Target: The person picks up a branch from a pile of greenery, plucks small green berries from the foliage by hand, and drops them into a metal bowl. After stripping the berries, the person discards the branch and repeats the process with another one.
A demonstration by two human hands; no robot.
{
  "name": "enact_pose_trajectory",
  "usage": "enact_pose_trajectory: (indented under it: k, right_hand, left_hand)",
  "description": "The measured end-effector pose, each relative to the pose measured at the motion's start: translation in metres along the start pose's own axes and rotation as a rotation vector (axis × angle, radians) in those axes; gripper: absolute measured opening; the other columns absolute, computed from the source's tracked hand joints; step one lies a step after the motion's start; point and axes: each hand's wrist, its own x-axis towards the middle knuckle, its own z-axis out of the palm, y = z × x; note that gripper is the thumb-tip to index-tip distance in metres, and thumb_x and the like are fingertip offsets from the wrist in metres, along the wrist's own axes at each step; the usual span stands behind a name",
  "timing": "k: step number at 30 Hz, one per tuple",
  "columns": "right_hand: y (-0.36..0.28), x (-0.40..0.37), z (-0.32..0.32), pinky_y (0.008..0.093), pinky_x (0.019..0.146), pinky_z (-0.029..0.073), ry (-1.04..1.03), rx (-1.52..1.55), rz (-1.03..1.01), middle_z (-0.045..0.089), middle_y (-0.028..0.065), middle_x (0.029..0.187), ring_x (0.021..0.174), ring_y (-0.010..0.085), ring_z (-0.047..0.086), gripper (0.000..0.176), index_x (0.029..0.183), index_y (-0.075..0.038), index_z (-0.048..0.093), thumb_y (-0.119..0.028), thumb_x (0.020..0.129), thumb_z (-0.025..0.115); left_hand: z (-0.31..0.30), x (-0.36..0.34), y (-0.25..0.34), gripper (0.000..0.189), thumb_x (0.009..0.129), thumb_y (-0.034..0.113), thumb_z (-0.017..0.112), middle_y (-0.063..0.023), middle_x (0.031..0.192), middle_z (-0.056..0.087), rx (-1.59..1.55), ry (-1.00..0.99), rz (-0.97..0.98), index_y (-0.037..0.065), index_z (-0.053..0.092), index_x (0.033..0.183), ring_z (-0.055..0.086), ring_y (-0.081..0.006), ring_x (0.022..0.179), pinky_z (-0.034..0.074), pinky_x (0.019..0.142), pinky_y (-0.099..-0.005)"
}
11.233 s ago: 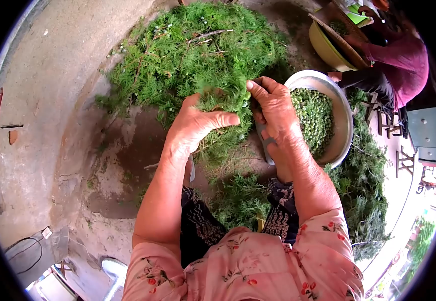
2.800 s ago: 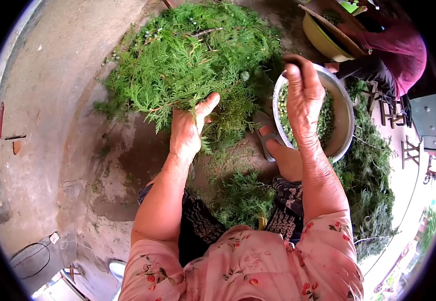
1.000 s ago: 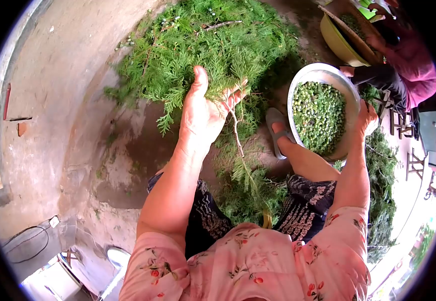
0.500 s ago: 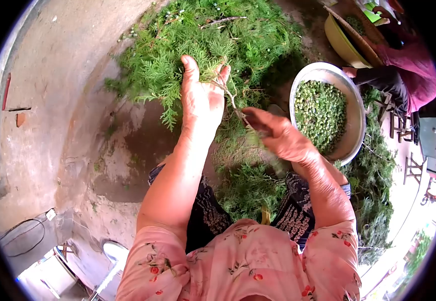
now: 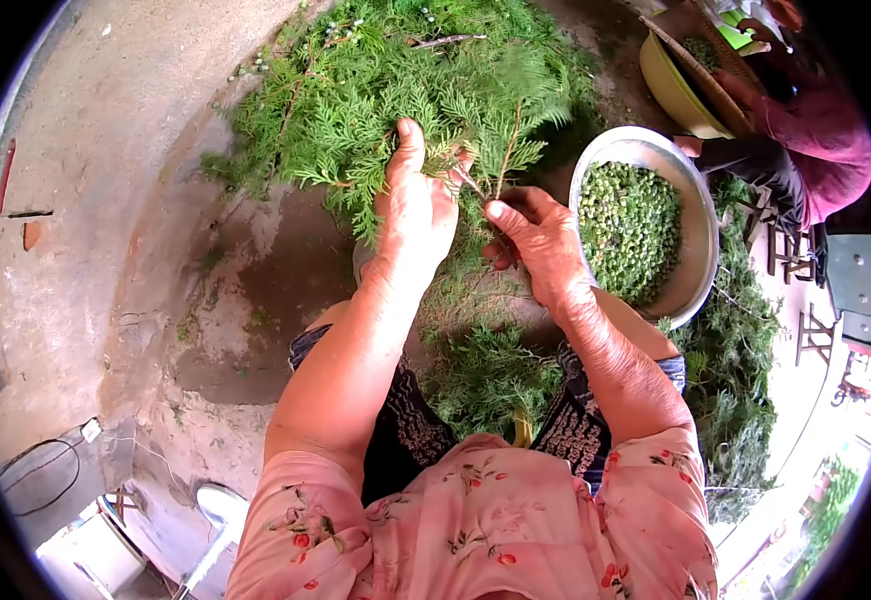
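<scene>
— Where are we? A second ago our right hand was out at the far rim of the bowl.
— It has come back. Our right hand (image 5: 535, 240) now sits just beside our left hand (image 5: 415, 215). Its thumb and forefinger are pinched shut on the thin brown stem of the flat-leaved green conifer sprig (image 5: 500, 140).
— And the left?
— As before, its fingers (image 5: 460, 165) are curled closed around the sprig's base. The foliage fans out just beyond them, over the big heap of green cuttings (image 5: 355, 70).
— So both hands share one sprig again.
— Yes, and we judge we're back to picking at it. The round metal bowl (image 5: 703, 235) of small green berries (image 5: 630, 225) lies near, right of our right fingers, and neither hand touches it now. Well beyond it, another person's magenta sleeve (image 5: 820, 135) is just beside a yellow-green basin (image 5: 667, 92).
</scene>
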Motion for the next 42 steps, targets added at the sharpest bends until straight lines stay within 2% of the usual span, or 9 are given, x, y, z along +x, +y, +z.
enact_pose_trajectory:
  k: [5,11,16,26,30,33,35,37,42]
  right_hand:
    - [0.024,0.014,0.005,0.0339,0.051,0.048,0.317,-0.745,-0.762,0.061,0.0137,0.073,0.060,0.0280,0.061,0.028,0.105,-0.002,0.055,-0.021,0.084,0.056]
    - [0.010,0.018,0.003,0.0399,0.050,0.045,0.206,-1.091,-0.668,0.057,0.0137,0.063,0.060,0.0321,0.059,0.022,0.078,-0.003,0.050,-0.023,0.081,0.058]
    - [-0.004,0.028,-0.019,0.0273,0.043,0.035,-0.047,-0.333,-0.344,0.045,0.0046,0.050,0.042,0.0148,0.043,0.018,0.078,-0.002,0.059,-0.019,0.084,0.057]
    - [-0.016,0.008,-0.024,0.0204,0.039,0.023,-0.292,-0.097,0.083,0.034,-0.0040,0.050,0.041,0.0045,0.028,0.032,0.082,0.000,0.058,-0.031,0.088,0.051]
    - [-0.022,0.009,-0.024,0.0219,0.041,0.027,-0.265,-0.309,-0.067,0.038,-0.0028,0.051,0.045,0.0057,0.036,0.026,0.084,0.000,0.060,-0.025,0.085,0.054]
    - [-0.042,-0.036,-0.040,0.0251,0.044,0.032,-0.022,-0.347,-0.209,0.043,-0.0005,0.054,0.049,0.0076,0.042,0.019,0.080,-0.001,0.059,-0.019,0.082,0.056]
    - [-0.014,-0.012,-0.083,0.0264,0.046,0.035,-0.150,-0.795,-0.834,0.045,0.0007,0.058,0.047,0.0091,0.042,0.019,0.075,-0.001,0.057,-0.019,0.082,0.057]
    - [-0.040,-0.044,-0.097,0.0257,0.044,0.037,0.085,0.031,0.076,0.047,0.0008,0.060,0.044,0.0095,0.042,0.020,0.072,-0.003,0.054,-0.020,0.081,0.058]
    - [-0.020,-0.105,-0.245,0.0257,0.045,0.042,0.834,0.524,-0.169,0.052,0.0063,0.066,0.053,0.0138,0.049,0.020,0.098,-0.001,0.058,-0.014,0.084,0.055]
  left_hand:
    - [-0.009,0.004,-0.010,0.071,0.082,0.040,0.056,-0.0137,0.120,0.042,0.055,0.014,0.003,-0.001,0.022,0.130,0.047,-0.0245,0.105,0.037,0.096,-0.0392]
    - [0.001,-0.011,-0.008,0.083,0.068,0.028,0.076,-0.0112,0.118,0.045,0.336,-0.137,0.098,0.001,0.028,0.131,0.043,-0.0186,0.104,0.033,0.093,-0.0331]
    - [0.007,-0.011,0.012,0.110,0.059,-0.006,0.074,-0.0111,0.103,0.046,0.522,-0.094,0.109,0.004,-0.003,0.137,0.048,-0.0186,0.091,0.046,0.083,-0.0302]
    - [-0.002,0.002,0.039,0.036,0.070,-0.003,0.067,-0.0029,0.099,0.058,0.145,0.138,0.201,0.008,0.054,0.103,0.053,-0.0139,0.092,0.043,0.069,-0.0241]
    - [-0.012,0.001,0.047,0.037,0.073,0.003,0.064,-0.0003,0.074,0.052,0.217,0.277,0.206,0.003,0.049,0.107,0.041,-0.0093,0.044,0.038,0.046,-0.0218]
    - [-0.034,0.016,0.052,0.031,0.080,0.013,0.062,0.0031,0.054,0.037,0.208,0.149,0.116,0.001,0.050,0.105,0.030,-0.0075,0.037,0.036,0.048,-0.0207]
    - [-0.032,0.025,0.057,0.022,0.083,0.013,0.059,-0.0005,0.074,0.052,0.281,0.190,0.226,0.009,0.055,0.104,0.042,-0.0086,0.045,0.039,0.059,-0.0233]
    - [-0.040,0.031,0.060,0.024,0.085,0.011,0.055,-0.0126,0.111,0.057,0.242,0.072,0.182,0.008,0.053,0.108,0.058,-0.0219,0.095,0.047,0.082,-0.0329]
    - [-0.041,0.027,0.053,0.024,0.085,0.009,0.055,-0.0112,0.111,0.057,0.303,0.044,0.054,0.006,0.052,0.109,0.056,-0.0217,0.100,0.046,0.088,-0.0356]
